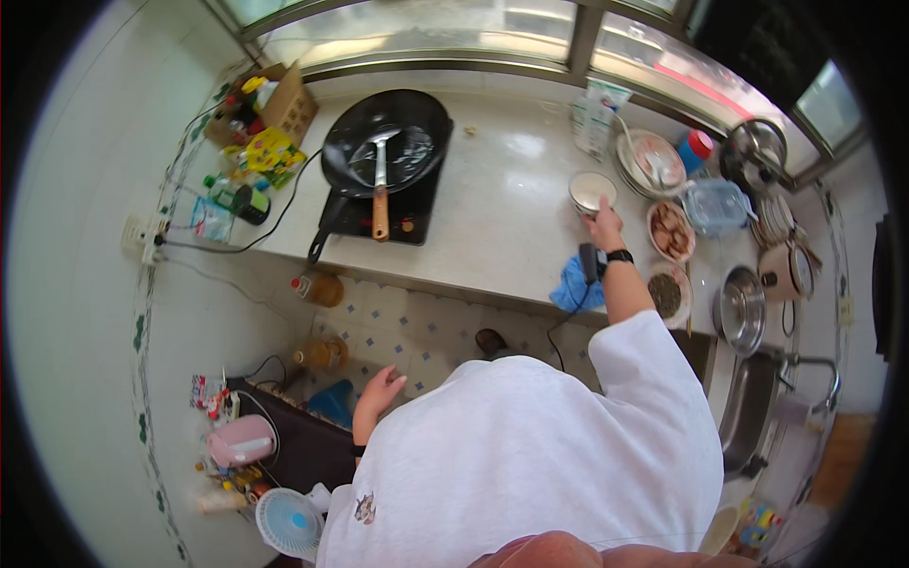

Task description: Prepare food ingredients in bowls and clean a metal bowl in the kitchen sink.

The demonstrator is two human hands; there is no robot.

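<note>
My right hand grips the near rim of a small bowl over the right part of the worktop; its thumb lies at the edge. What the bowl holds is not clear. Below that forearm lies a crumpled blue cloth at the counter's front edge. My left hand hangs at my side, away from the counter, with nothing visible in it. To the left a black wok rests on an induction cooker. A spatula with a wooden handle lies across the wok, its metal blade inside.
Right of the bowl are stacked plates, a dish of brown food pieces, a plate of dark bits, a glass container and a steel basin. Oil bottles stand on the floor. A black cord crosses the counter's left end.
</note>
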